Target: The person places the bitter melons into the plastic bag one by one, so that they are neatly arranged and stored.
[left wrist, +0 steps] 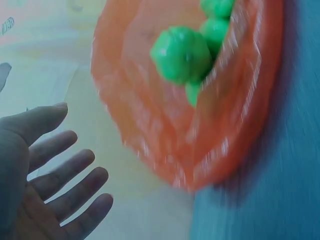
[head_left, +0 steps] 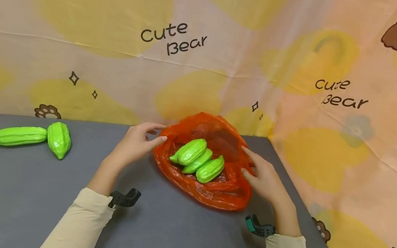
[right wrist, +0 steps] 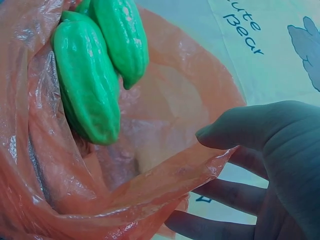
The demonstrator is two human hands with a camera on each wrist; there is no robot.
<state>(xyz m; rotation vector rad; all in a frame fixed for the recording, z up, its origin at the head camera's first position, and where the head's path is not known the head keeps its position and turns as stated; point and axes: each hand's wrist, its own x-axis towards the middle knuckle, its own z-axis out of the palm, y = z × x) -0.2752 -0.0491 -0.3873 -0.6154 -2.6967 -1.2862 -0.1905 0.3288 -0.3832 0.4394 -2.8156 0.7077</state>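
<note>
An open red plastic bag [head_left: 208, 196] stands on the grey table, its mouth spread wide. Inside it lies a pile of several glossy green ridged gourds [head_left: 192, 151]. At the bag's left side, my left hand [head_left: 140, 139] has its fingers extended; the left wrist view shows them spread and apart from the plastic. On the right, my right hand [head_left: 264, 177] holds the bag's rim, with the thumb [right wrist: 240, 125] on the inner side and the fingers behind the film.
Two more green ridged gourds [head_left: 18, 136] lie end to end at the table's left. A printed cloth backdrop [head_left: 122, 19] rises behind the table [head_left: 162, 235] and along its right side. Dark wrist straps [head_left: 125, 198] sit on both wrists.
</note>
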